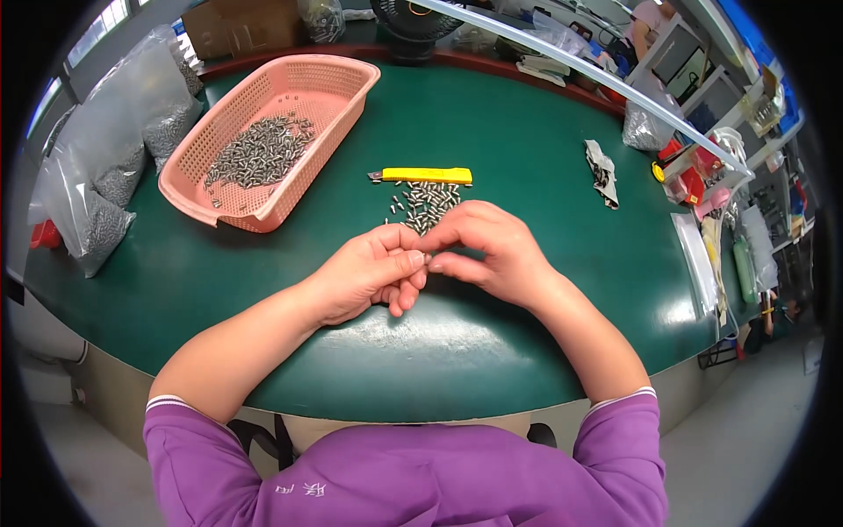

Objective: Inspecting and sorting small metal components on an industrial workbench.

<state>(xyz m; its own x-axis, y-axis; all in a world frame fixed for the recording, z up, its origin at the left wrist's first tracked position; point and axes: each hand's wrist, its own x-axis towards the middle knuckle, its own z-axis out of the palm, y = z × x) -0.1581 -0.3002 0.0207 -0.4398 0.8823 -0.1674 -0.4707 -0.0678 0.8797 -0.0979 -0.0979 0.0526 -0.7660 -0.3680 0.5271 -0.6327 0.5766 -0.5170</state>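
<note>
My left hand (373, 274) and my right hand (492, 250) meet fingertip to fingertip over the near middle of the green table (492, 114). The left thumb and fingers are closed in a pinch, with a tiny metal part (428, 258) just showing at the thumb tip. My right thumb and index finger close in on the same spot; what lies between them is mostly hidden. Right beyond the fingers is a loose pile of small silvery cylindrical metal parts (428, 200). A yellow utility knife (426, 176) lies along the pile's far side, its grey end leftward.
At the left stands a pink perforated plastic basket (307, 180) holding many similar metal parts (259, 151). Clear bags of parts (110, 180) line the left edge. A crumpled grey scrap (601, 174) lies at right. Beyond it are a rail (606, 83) and clutter; a person (648, 26) is at far right.
</note>
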